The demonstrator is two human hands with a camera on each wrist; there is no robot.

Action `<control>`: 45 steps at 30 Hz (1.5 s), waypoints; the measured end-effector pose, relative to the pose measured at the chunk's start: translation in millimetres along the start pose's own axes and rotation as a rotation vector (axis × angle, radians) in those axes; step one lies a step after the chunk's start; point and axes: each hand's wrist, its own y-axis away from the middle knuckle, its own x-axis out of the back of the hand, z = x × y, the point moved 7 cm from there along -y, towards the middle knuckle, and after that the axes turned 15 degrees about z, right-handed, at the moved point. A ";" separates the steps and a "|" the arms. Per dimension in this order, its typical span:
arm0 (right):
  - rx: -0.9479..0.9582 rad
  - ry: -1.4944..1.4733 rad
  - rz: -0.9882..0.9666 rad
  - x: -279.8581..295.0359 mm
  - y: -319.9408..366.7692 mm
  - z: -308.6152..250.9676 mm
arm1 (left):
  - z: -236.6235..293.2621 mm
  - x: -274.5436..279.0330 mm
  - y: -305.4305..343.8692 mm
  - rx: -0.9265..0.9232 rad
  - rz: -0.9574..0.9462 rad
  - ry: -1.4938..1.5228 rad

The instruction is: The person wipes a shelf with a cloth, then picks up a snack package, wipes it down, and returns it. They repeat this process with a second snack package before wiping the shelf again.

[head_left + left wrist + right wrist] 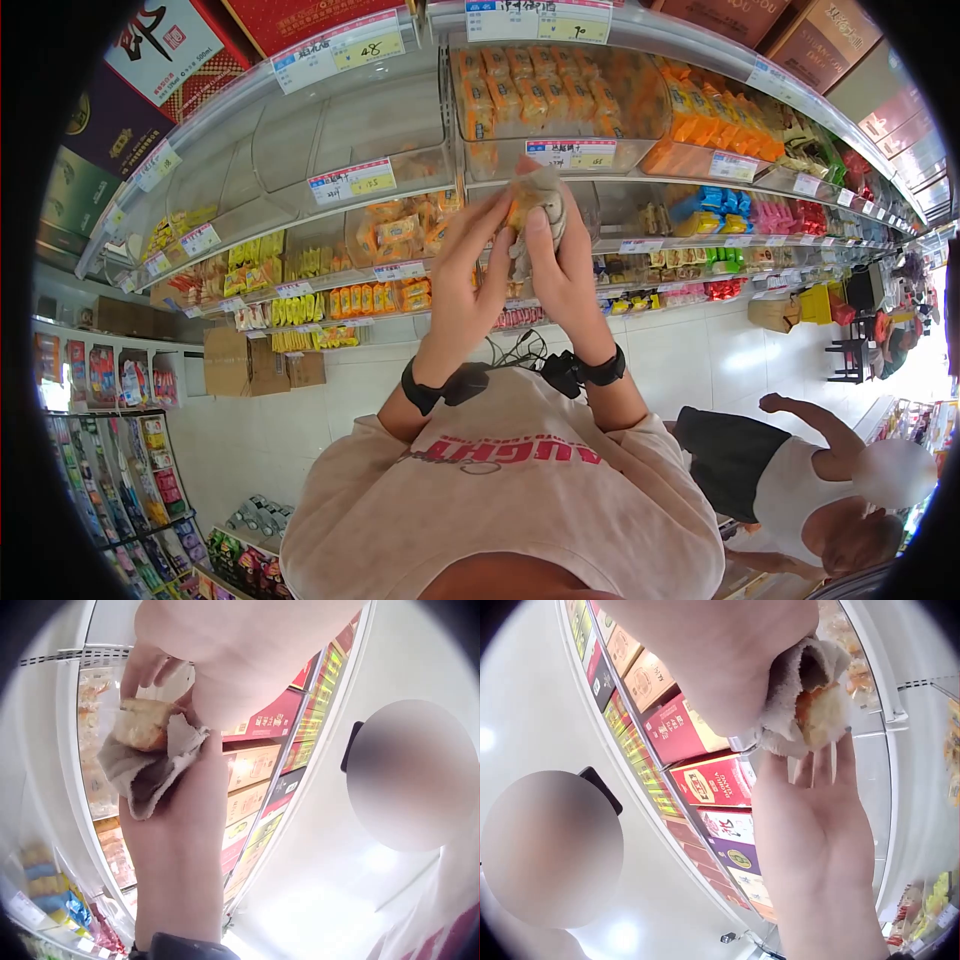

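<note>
Both hands are raised together before the shelves in the head view. The left hand (472,262) holds a clear-wrapped, yellow-orange packet (519,212) from one side. With its thumb on top, the right hand (565,258) grips a grey cloth (549,192) against that packet. In the left wrist view, the packet (142,726) sits partly inside the folded cloth (142,774), between the left hand (232,656) and the right hand (187,795). The right wrist view shows the left hand (817,817) with its fingers behind the packet (825,720), and the right hand (712,656) above.
Clear shelf bins (350,130) hold wrapped snacks, with price tags along their edges. Boxed goods (330,15) line the top shelf. Cardboard boxes (250,362) stand on the floor at left. Another person (800,485) is close by at lower right.
</note>
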 end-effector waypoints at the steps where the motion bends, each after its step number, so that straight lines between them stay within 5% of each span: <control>1: 0.019 0.040 -0.014 1.3 -1.1 3.4 | 3.7 0.6 -1.9 -0.059 0.011 -0.075; 8: 0.120 0.131 -0.084 -2.1 -2.5 -0.5 | -21.5 0.4 2.6 0.173 -0.061 0.028; 13: -0.366 -0.223 -0.028 4.9 4.0 26.5 | -37.3 0.8 8.7 0.463 -0.045 0.321; 17: -0.477 -0.145 -0.086 2.6 15.1 25.1 | -27.5 9.1 -0.3 0.244 0.033 0.090; 19: -0.410 -0.149 -0.062 4.1 16.1 34.5 | -12.5 10.7 -8.9 0.122 0.036 -0.027; 23: -0.110 0.111 -0.117 7.1 4.9 25.9 | -25.8 7.3 -5.5 0.306 0.043 0.229; 29: -0.045 0.165 -0.002 14.5 2.2 26.6 | -47.7 3.3 -0.4 0.523 0.000 0.348; 32: 0.212 0.223 -0.031 10.5 -5.4 0.4 | -46.8 1.4 1.6 0.539 -0.010 0.344; 38: -0.077 0.199 -0.265 7.0 6.7 14.9 | -53.7 10.2 1.4 0.629 0.075 0.401; 45: -0.043 0.184 -0.164 29.5 11.1 27.1 | -42.2 0.4 -2.4 0.723 0.001 0.529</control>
